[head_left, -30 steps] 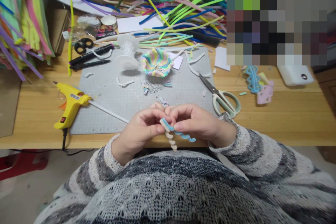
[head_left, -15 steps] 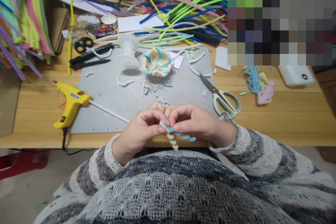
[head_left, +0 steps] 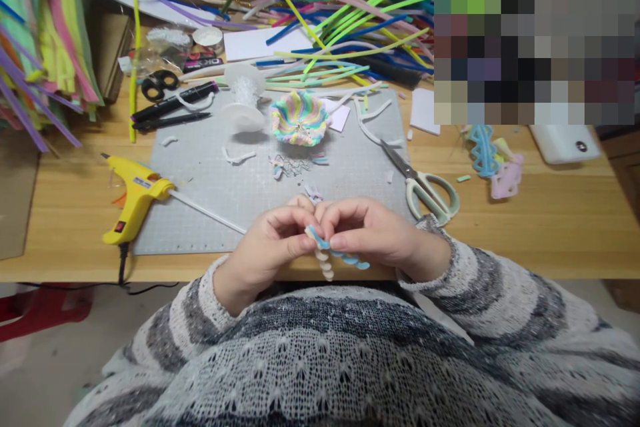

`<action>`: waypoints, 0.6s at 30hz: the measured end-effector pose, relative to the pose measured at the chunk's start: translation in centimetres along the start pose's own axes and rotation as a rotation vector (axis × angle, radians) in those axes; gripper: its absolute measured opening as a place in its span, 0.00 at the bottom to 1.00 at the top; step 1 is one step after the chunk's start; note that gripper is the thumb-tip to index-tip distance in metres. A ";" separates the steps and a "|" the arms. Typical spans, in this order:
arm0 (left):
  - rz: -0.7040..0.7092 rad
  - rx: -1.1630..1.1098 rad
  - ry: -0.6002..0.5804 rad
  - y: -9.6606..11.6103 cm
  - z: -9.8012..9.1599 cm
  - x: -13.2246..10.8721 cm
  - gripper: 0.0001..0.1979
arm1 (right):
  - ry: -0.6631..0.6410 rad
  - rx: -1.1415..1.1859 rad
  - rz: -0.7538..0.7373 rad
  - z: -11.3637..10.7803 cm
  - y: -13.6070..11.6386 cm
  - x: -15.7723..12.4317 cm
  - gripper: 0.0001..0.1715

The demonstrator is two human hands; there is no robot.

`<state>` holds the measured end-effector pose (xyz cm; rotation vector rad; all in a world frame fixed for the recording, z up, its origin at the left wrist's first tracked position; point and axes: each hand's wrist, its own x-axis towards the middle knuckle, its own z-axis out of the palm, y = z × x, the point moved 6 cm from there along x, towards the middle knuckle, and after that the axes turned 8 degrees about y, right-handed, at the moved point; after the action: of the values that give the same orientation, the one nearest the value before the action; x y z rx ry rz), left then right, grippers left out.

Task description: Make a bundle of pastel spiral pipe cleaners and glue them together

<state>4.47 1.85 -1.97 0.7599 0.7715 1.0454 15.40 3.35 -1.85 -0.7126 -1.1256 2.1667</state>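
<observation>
Both hands meet at the near edge of the grey cutting mat [head_left: 260, 180]. My left hand [head_left: 270, 243] and my right hand [head_left: 370, 230] pinch a wavy strip of pipe cleaners [head_left: 330, 257] between their fingertips. One strand is blue and trails right, another is cream and hangs down toward my sweater. All fingers are curled shut around the strip.
A yellow glue gun [head_left: 133, 197] lies on the mat's left edge, scissors [head_left: 425, 187] at its right. A pastel woven bowl shape [head_left: 299, 119] and a white spool [head_left: 244, 97] stand farther back. Loose pipe cleaners [head_left: 350, 20] pile up behind; black markers [head_left: 173, 103] lie left.
The hanging cream and blue ends have shifted slightly upward and the fingers have worked the strip a little; both hands stay in the same place.
</observation>
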 end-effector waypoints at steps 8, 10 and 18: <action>0.005 -0.023 -0.013 -0.1 0.0 0.0 0.06 | 0.012 0.005 0.010 0.1 0.0 0.0 0.06; 0.004 -0.027 -0.005 -0.1 0.0 0.0 0.06 | 0.023 0.013 0.022 0.0 0.1 0.0 0.07; -0.002 -0.078 0.013 0.0 -0.1 0.0 0.04 | 0.007 -0.012 0.026 0.0 0.2 0.0 0.08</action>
<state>4.38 1.83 -2.06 0.6865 0.7382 1.0733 15.31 3.23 -2.03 -0.7437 -1.1327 2.1787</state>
